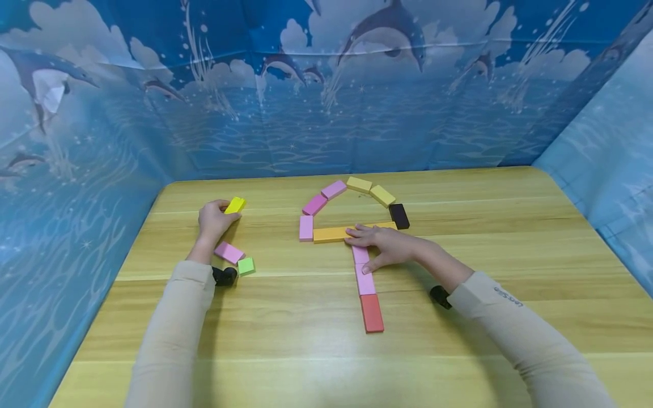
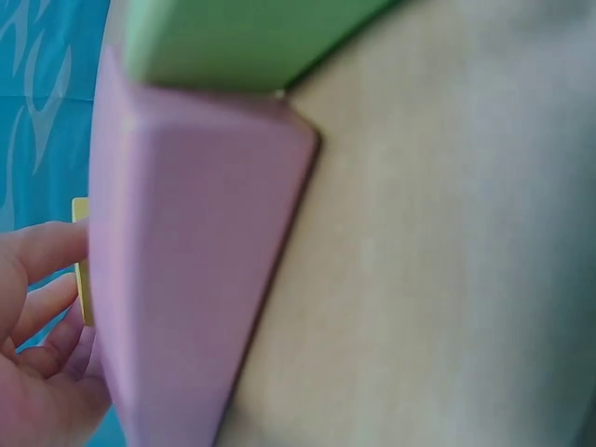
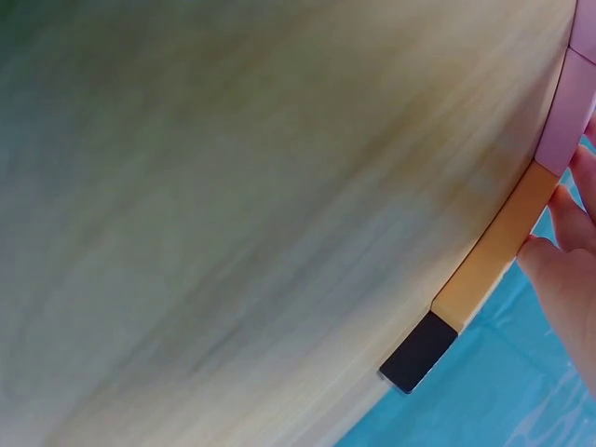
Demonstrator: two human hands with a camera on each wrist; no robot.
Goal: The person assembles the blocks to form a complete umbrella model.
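Note:
My left hand (image 1: pixel 213 220) pinches a bright yellow block (image 1: pixel 236 205) between thumb and fingers at the left of the table. Nearer me lie a pink block (image 1: pixel 229 253) and a light green block (image 1: pixel 246 266). My right hand (image 1: pixel 390 246) rests with outstretched fingers on the long orange block (image 1: pixel 331 234) and on the pink blocks (image 1: pixel 363 255) below it, partly covering them. A red block (image 1: pixel 372 313) continues that stem toward me. Over the orange block, pink blocks (image 1: pixel 314 204), pale yellow blocks (image 1: pixel 382 195) and a black block (image 1: pixel 399 216) form an arch.
The wooden table (image 1: pixel 296 340) ends at a blue curtain (image 1: pixel 306 130) printed with dolphins, at the back and sides. A black wrist device (image 1: pixel 224 276) sits by the left cuff, another device (image 1: pixel 440 296) by the right cuff.

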